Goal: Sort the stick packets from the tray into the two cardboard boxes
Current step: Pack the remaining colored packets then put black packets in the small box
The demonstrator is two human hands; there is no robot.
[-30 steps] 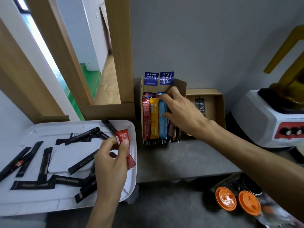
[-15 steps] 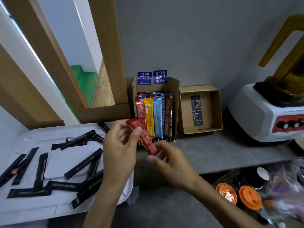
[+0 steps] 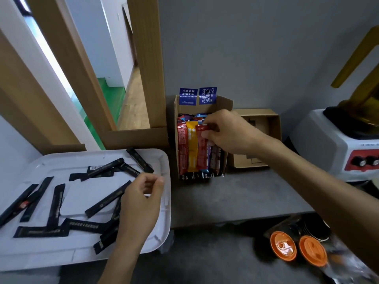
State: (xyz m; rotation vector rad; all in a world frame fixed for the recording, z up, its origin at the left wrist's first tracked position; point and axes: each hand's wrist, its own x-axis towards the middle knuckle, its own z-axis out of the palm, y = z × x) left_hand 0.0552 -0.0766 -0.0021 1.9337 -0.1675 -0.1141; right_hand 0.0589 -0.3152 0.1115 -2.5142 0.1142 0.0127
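Grey desk [image 3: 235, 197] and grey wall fill the middle and right of the frame, with a wooden door frame [image 3: 147, 58] at upper left. A white tray [image 3: 164, 238] at lower left carries a scatter of black stick packets [image 3: 55, 203], some overlapping. At centre a tall cardboard box [image 3: 223, 105] holds coloured packets side by side, and a shallower second box [image 3: 275, 130] sits just to its right, partly hidden behind the forearm. The right hand [image 3: 231, 130] pinches the top end of a red packet [image 3: 202, 152], which lies among the coloured ones beside a yellow packet [image 3: 192, 148]. The left hand [image 3: 141, 203] hovers over the right part of the tray with fingers loosely curled and nothing visible in them. These packets look light, thin and glossy, probably limp enough to bend when held by one tip and slick enough to slide between fingertips. A thumb-and-forefinger pinch near an end suits lowering one into the row. For lifting a black one off the flat tray, taking a raised or overlapping end seems easier than scraping at a packet lying flush.
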